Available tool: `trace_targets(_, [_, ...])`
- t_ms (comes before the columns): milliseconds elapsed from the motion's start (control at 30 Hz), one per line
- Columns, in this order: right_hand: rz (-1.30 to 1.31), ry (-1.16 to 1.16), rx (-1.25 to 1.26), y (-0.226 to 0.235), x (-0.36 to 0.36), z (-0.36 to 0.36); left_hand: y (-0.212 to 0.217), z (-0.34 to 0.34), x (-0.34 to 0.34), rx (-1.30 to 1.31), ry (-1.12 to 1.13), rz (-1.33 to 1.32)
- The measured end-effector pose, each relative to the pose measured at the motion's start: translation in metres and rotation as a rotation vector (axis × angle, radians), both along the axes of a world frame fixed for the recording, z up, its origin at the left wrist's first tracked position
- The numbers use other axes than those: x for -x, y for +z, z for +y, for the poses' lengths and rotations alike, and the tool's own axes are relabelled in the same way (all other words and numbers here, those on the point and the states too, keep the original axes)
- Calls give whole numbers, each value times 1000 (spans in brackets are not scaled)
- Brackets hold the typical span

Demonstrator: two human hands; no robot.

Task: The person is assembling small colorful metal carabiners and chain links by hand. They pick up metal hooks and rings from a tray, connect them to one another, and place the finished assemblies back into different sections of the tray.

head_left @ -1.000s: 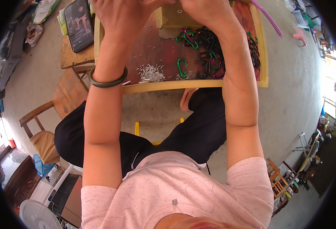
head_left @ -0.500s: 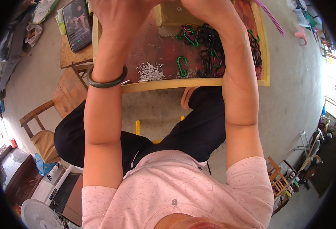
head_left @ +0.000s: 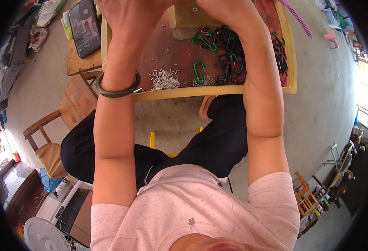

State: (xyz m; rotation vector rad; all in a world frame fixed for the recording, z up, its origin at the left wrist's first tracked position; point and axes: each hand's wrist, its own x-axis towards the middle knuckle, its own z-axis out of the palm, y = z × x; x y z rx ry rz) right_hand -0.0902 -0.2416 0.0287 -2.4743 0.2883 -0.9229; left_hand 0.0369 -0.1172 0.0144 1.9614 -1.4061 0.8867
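Observation:
Both forearms reach up to the top edge of the picture, over a yellow-rimmed table (head_left: pixel 184 92) with a worn red-brown top. My left hand (head_left: pixel 136 16) shows its back and wrist, with a dark bangle (head_left: pixel 118 93) on the forearm; its fingers are cut off by the picture's edge. My right hand (head_left: pixel 221 9) is cut off the same way, beside a yellowish block-like fixture (head_left: pixel 192 16). What either hand holds is out of sight. Nearer me lie a heap of small silver metal pins (head_left: pixel 164 79), a green carabiner (head_left: pixel 198 72) and a pile of black carabiners (head_left: pixel 230 46) with a few coloured ones.
A phone (head_left: pixel 84 27) with a lit screen lies on a wooden surface to the left, by a wooden chair (head_left: pixel 77 100). A purple coiled cord (head_left: pixel 299 21) hangs at the upper right. A white fan (head_left: pixel 46 236) stands at the lower left.
Hardly anything differs: both hands shift very slightly at the top edge, and the whole view moves a little. The pins and carabiners lie as before.

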Motion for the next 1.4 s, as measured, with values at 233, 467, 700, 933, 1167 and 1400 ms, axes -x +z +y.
trace_targets(233, [-134,-61,89,-5,1,10,3,0,3,-6,-37,46])
trace_targets(467, [149,86,58,6,43,60,-2,1,-6,3,3,25])
trace_targets(700, [363,154,404,-35,58,90,-7,1,-6,69,40,-15])
trace_targets(933, [430,81,518,-35,46,110,-2,2,-2,20,18,79])
trace_targets(1167, [336,81,317,-14,31,81,-9,2,-11,56,38,-4])
trace_targets(1400, [-63,-111,-261,14,17,15,-3,2,-2,54,7,72])
